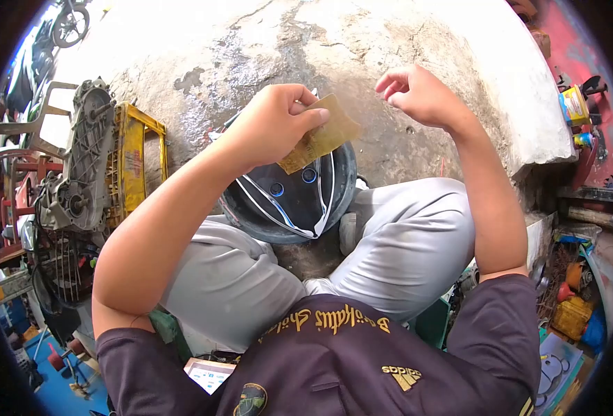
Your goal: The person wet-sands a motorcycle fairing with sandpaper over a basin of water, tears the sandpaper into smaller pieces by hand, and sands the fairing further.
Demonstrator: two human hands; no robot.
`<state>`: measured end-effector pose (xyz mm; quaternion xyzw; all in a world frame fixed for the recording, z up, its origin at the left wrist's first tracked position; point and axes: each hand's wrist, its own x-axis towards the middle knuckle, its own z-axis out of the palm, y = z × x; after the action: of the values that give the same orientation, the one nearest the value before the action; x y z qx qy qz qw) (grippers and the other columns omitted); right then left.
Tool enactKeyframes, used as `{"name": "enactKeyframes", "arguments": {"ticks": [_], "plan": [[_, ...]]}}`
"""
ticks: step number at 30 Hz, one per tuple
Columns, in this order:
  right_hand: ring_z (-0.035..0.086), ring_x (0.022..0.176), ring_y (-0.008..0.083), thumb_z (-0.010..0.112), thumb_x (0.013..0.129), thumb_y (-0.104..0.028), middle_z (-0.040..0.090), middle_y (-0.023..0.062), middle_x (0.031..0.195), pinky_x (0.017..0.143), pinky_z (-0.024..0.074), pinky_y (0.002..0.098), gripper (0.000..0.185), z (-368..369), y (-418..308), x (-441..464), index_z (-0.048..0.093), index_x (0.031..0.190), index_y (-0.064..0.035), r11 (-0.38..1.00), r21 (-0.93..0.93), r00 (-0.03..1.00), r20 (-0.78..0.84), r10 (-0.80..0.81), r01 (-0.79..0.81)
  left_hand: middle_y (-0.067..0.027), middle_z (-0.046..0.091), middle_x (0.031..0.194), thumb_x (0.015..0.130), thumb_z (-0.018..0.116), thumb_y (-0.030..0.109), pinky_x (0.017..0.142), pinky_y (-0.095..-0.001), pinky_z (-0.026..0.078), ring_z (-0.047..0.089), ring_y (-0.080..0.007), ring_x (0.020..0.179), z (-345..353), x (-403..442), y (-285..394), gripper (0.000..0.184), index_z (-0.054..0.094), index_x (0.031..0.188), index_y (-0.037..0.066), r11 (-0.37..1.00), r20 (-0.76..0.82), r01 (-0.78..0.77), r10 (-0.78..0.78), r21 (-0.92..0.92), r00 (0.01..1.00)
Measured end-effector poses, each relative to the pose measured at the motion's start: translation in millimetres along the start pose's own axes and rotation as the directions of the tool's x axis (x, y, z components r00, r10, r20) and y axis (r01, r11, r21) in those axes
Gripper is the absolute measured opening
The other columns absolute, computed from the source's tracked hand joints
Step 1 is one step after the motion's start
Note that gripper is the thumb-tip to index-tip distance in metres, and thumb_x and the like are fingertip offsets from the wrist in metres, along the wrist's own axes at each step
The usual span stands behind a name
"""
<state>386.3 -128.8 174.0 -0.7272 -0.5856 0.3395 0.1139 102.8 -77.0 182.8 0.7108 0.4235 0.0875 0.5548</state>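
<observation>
A worn yellow-brown sheet that looks like sandpaper is pinched between the thumb and fingers of my left hand. It hangs over a round black basin between my legs. Inside the basin is a black V-shaped panel with white edges and blue-ringed round holes; the sheet and my left hand cover its far part. To the right of the sheet, my right hand is raised above the floor, its fingers loosely bent and nothing visible in them.
On the left stand a grey metal engine casing and a yellow crate. Wet, cracked concrete floor stretches ahead. At the right are a raised concrete edge, a small yellow can and mixed parts. A phone lies by my left hip.
</observation>
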Motion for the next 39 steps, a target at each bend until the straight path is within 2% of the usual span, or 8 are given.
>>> {"name": "enactKeyframes", "arguments": {"ticks": [4, 6, 9, 16, 21, 22, 24, 39], "plan": [[0.071, 0.104, 0.0189, 0.068, 0.095, -0.011, 0.078, 0.0121, 0.113, 0.093, 0.0557, 0.0343, 0.029, 2, -19, -10, 0.075, 0.121, 0.0007, 0.975, 0.148, 0.985, -0.055, -0.162, 0.168, -0.0055, 0.075, 0.082, 0.098, 0.075, 0.019, 0.068, -0.0297, 0.051, 0.062, -0.0097, 0.071, 6, 6, 3, 0.023, 0.077, 0.105, -0.003, 1.000, 0.062, 0.004, -0.005, 0.010, 0.998], [0.071, 0.101, 0.0156, 0.072, 0.097, -0.017, 0.078, 0.0099, 0.108, 0.092, 0.0554, 0.0335, 0.027, 4, -29, -18, 0.077, 0.118, 0.0003, 0.892, 0.307, 0.938, -0.006, -0.346, 0.331, -0.0060, 0.076, 0.085, 0.097, 0.076, 0.018, 0.070, -0.0291, 0.053, 0.065, -0.0095, 0.074, 9, 5, 4, 0.022, 0.077, 0.105, -0.003, 0.997, 0.034, -0.077, 0.077, -0.002, 0.996], [0.069, 0.094, 0.0123, 0.073, 0.097, -0.018, 0.079, 0.0074, 0.101, 0.088, 0.0546, 0.0318, 0.025, 1, -44, -28, 0.078, 0.114, 0.0003, 0.902, 0.254, 0.929, 0.028, -0.369, 0.350, -0.0048, 0.077, 0.090, 0.100, 0.074, 0.019, 0.075, -0.0273, 0.055, 0.069, -0.0091, 0.082, 6, 7, 4, 0.025, 0.077, 0.113, -0.003, 0.997, 0.052, -0.076, 0.077, -0.019, 0.996], [0.062, 0.083, 0.0090, 0.073, 0.096, -0.019, 0.074, 0.0032, 0.087, 0.078, 0.0513, 0.0287, 0.020, 9, -44, -24, 0.077, 0.101, -0.0009, 0.877, 0.270, 0.906, 0.033, -0.422, 0.398, -0.0049, 0.077, 0.091, 0.102, 0.072, 0.017, 0.076, -0.0284, 0.055, 0.069, -0.0092, 0.083, 2, 0, 13, 0.024, 0.077, 0.112, -0.004, 0.988, 0.042, -0.156, 0.156, -0.002, 0.987], [0.045, 0.069, 0.0054, 0.066, 0.097, -0.016, 0.054, -0.0044, 0.073, 0.060, 0.0377, 0.0266, 0.016, 8, -54, -33, 0.070, 0.091, -0.0024, 0.860, 0.302, 0.898, 0.027, -0.438, 0.411, -0.0034, 0.074, 0.087, 0.104, 0.069, 0.017, 0.073, -0.0277, 0.054, 0.065, -0.0074, 0.079, -2, -10, 22, 0.022, 0.076, 0.111, -0.003, 0.979, 0.023, -0.181, 0.180, 0.094, 0.983], [0.045, 0.069, 0.0054, 0.066, 0.097, -0.016, 0.054, -0.0044, 0.073, 0.060, 0.0377, 0.0266, 0.016, 6, -56, -33, 0.070, 0.091, -0.0024, 0.861, 0.300, 0.898, 0.029, -0.440, 0.412, -0.0034, 0.074, 0.087, 0.104, 0.069, 0.017, 0.073, -0.0277, 0.054, 0.065, -0.0074, 0.079, -3, -12, 25, 0.022, 0.076, 0.111, -0.003, 0.979, 0.021, -0.181, 0.180, 0.092, 0.983], [0.059, 0.070, 0.0149, 0.068, 0.093, -0.019, 0.066, 0.0087, 0.074, 0.068, 0.0491, 0.0346, 0.020, 4, -61, -34, 0.072, 0.095, 0.0007, 0.868, 0.282, 0.890, 0.087, -0.447, 0.408, -0.0023, 0.072, 0.085, 0.103, 0.069, 0.016, 0.073, -0.0279, 0.053, 0.064, -0.0069, 0.079, -6, -18, 29, 0.020, 0.075, 0.107, -0.003, 0.979, 0.008, -0.175, 0.175, 0.107, 0.984], [0.051, 0.066, 0.0113, 0.066, 0.090, -0.015, 0.059, 0.0045, 0.068, 0.062, 0.0451, 0.0325, 0.016, 28, -79, -26, 0.072, 0.092, 0.0004, 0.764, 0.334, 0.804, 0.027, -0.594, 0.553, -0.0026, 0.068, 0.082, 0.098, 0.072, 0.014, 0.074, -0.0286, 0.053, 0.061, -0.0073, 0.079, -24, -44, 21, 0.014, 0.073, 0.100, 0.000, 0.961, -0.028, -0.221, 0.229, 0.168, 0.973]]}}
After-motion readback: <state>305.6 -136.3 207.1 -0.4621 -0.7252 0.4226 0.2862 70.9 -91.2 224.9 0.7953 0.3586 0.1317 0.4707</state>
